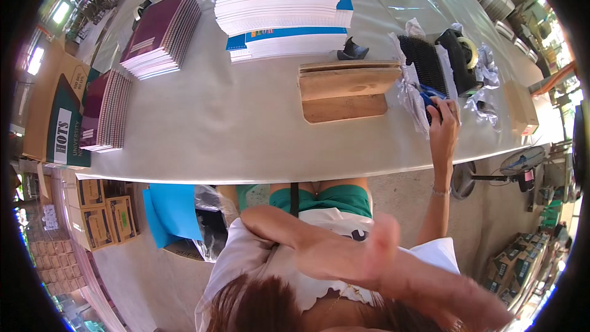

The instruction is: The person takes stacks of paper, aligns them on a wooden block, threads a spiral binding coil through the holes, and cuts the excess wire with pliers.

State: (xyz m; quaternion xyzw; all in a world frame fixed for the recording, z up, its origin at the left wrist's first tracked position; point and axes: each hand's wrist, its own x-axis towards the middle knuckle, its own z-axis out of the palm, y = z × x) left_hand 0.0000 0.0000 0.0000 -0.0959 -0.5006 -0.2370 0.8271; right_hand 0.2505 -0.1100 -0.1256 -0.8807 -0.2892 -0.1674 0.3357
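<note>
Blurred left hand (369, 252), right hand (442, 120) half-hiding scissors (430, 95)

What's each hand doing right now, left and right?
Left hand: raised close to the camera, motion-blurred; grip cannot be told.
Right hand: closed on a blue-handled tool beside the black bristle pad.

The long table covered in a shiny grey sheet (233, 123) stretches out in front of me. On it lie tall stacks of white notebooks with blue edges (283, 18), a pile of dark red spiral notebooks (161, 34) and a stack of plain brown wooden boards (347, 89). By my side are a black bristly brush on crinkly clear plastic (424, 64), a black tape holder (460, 58) and a small black clip (352, 51).
</note>
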